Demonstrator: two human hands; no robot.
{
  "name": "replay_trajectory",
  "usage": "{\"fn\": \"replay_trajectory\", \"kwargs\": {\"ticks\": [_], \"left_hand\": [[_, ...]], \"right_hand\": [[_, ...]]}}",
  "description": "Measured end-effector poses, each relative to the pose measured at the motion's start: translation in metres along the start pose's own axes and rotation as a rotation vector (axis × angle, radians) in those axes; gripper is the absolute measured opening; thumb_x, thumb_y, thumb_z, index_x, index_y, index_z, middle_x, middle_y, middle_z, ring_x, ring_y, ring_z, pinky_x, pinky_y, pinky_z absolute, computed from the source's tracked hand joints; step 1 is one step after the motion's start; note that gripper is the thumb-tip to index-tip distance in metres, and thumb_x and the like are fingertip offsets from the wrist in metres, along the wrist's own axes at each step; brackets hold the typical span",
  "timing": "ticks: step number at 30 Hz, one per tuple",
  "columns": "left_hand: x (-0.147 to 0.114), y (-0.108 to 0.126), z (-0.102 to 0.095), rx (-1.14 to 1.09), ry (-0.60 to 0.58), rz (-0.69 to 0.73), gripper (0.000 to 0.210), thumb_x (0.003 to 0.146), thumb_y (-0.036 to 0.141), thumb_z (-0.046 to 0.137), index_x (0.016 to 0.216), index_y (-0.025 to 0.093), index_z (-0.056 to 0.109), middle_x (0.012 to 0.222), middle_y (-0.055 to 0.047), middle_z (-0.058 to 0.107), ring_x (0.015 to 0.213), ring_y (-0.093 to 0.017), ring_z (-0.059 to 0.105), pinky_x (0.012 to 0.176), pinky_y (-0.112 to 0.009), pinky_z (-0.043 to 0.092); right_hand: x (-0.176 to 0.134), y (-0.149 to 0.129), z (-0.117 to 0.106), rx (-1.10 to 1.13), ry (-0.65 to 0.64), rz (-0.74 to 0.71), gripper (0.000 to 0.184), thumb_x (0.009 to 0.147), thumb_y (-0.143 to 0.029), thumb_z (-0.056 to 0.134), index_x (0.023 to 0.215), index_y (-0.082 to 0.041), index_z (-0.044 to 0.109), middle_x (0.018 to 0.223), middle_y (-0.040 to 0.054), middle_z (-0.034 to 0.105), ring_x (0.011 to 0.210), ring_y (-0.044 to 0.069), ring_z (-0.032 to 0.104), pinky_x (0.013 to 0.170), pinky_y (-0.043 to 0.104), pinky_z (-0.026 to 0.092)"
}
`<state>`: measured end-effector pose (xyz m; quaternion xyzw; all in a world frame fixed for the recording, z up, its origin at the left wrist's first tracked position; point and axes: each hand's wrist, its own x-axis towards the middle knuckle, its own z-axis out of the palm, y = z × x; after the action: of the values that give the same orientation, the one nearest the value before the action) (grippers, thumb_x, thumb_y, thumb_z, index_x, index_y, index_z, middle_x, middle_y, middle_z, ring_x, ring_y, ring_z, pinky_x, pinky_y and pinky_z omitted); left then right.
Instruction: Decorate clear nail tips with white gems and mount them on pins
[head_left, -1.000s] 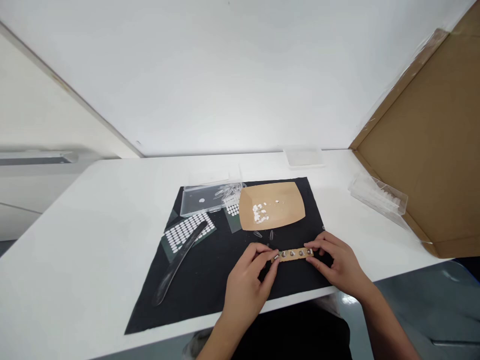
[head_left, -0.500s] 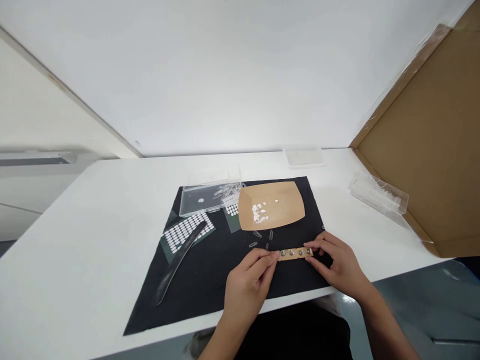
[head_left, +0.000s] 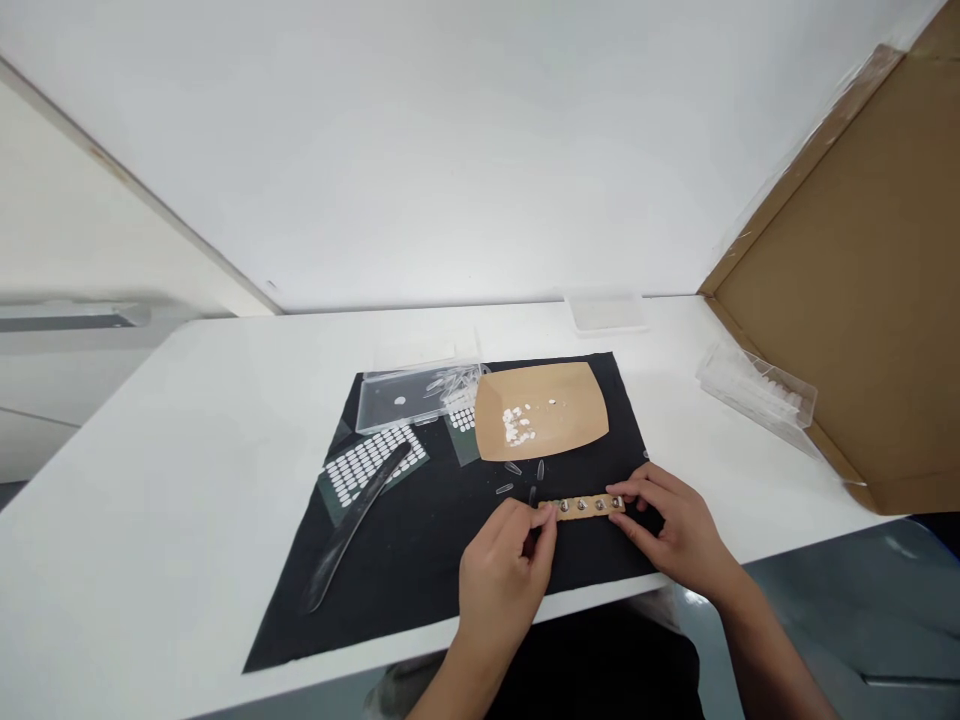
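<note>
A narrow tan strip (head_left: pixel 590 507) with several round metal pieces along it lies low over the black mat (head_left: pixel 420 560). My right hand (head_left: pixel 675 520) pinches its right end between thumb and fingers. At the left end, the thumb and fingertips of my left hand (head_left: pixel 504 565) are closed; whether they grip the strip itself or a small piece on it is hard to tell. Just beyond the strip, several clear nail tips (head_left: pixel 513 468) lie loose on the mat.
A tan tray (head_left: pixel 570 430) holds small white bits. To its left are a sheet of white oval stickers (head_left: pixel 367 470), a dark curved nail file (head_left: pixel 349 540) and a clear box (head_left: pixel 390 398) with nail tips. Another clear box (head_left: pixel 757 385) stands right, beside cardboard (head_left: pixel 862 300).
My left hand has turned slightly, its thumb now lying over the left end of the strip, and more of that end shows. The right hand keeps its hold.
</note>
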<state>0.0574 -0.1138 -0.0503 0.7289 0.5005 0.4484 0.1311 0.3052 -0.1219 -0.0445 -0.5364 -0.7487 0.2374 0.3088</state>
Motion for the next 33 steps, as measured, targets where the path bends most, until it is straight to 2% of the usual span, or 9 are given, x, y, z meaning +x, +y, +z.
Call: {"fn": "replay_trajectory", "kwargs": {"ticks": [7,11,13,17,24,29,33], "left_hand": [[-0.0071,-0.0013,0.0026,0.103,-0.008,-0.045,0.017,0.102,0.024,0.066,0.085,0.019,0.069,0.068,0.004,0.058,0.057,-0.010,0.057,0.058,-0.023,0.046],[-0.0062,-0.0002,0.0028,0.087,-0.016,-0.038,0.013,0.103,0.024,0.064,0.091,0.020,0.070,0.071,0.003,0.061,0.058,-0.010,0.057,0.060,-0.022,0.048],[-0.0048,0.0002,0.0027,0.080,-0.032,-0.014,0.009,0.103,0.023,0.063,0.102,0.019,0.071,0.077,0.002,0.064,0.058,-0.009,0.057,0.061,-0.022,0.051],[-0.0035,0.0015,0.0020,0.084,-0.063,0.037,0.023,0.103,0.020,0.063,0.124,0.022,0.072,0.101,-0.005,0.069,0.063,-0.008,0.061,0.061,-0.020,0.055],[-0.0056,0.0018,0.0034,0.148,-0.048,0.155,0.025,0.099,0.016,0.068,0.121,0.024,0.075,0.118,-0.008,0.074,0.067,-0.009,0.068,0.064,-0.021,0.059],[-0.0023,0.0018,0.0040,0.132,-0.026,0.234,0.024,0.098,0.009,0.070,0.117,0.022,0.076,0.117,-0.005,0.081,0.096,-0.017,0.080,0.087,-0.026,0.067],[0.0001,0.0018,0.0047,0.074,-0.038,0.235,0.020,0.098,0.008,0.068,0.111,0.021,0.075,0.115,-0.004,0.082,0.100,-0.017,0.081,0.094,-0.028,0.068]], "right_hand": [[0.0000,0.0023,0.0007,-0.009,-0.005,0.000,0.023,0.103,-0.033,0.065,0.126,-0.029,0.070,0.106,0.0049,0.067,0.087,0.018,0.067,0.076,0.034,0.061],[0.0007,0.0010,0.0000,-0.012,-0.010,0.007,0.023,0.103,-0.033,0.065,0.125,-0.029,0.070,0.106,0.0055,0.067,0.087,0.019,0.067,0.076,0.035,0.061],[0.0011,-0.0003,-0.0006,-0.018,-0.012,0.010,0.023,0.103,-0.033,0.064,0.125,-0.029,0.070,0.106,0.0059,0.068,0.087,0.019,0.067,0.076,0.035,0.061],[0.0012,-0.0017,-0.0015,-0.032,-0.009,0.004,0.022,0.104,-0.033,0.064,0.124,-0.028,0.071,0.106,0.0064,0.068,0.086,0.019,0.067,0.075,0.035,0.061],[0.0010,-0.0002,-0.0010,-0.047,-0.016,0.005,0.023,0.103,-0.031,0.065,0.124,-0.028,0.070,0.106,0.0050,0.067,0.085,0.018,0.067,0.076,0.034,0.059],[0.0007,-0.0004,-0.0006,-0.055,-0.015,0.009,0.022,0.102,-0.030,0.065,0.124,-0.028,0.070,0.106,0.0050,0.067,0.085,0.019,0.067,0.076,0.034,0.060],[0.0009,-0.0006,-0.0002,-0.051,-0.012,0.003,0.023,0.102,-0.031,0.065,0.124,-0.028,0.070,0.106,0.0055,0.068,0.085,0.019,0.067,0.076,0.035,0.060]]}}
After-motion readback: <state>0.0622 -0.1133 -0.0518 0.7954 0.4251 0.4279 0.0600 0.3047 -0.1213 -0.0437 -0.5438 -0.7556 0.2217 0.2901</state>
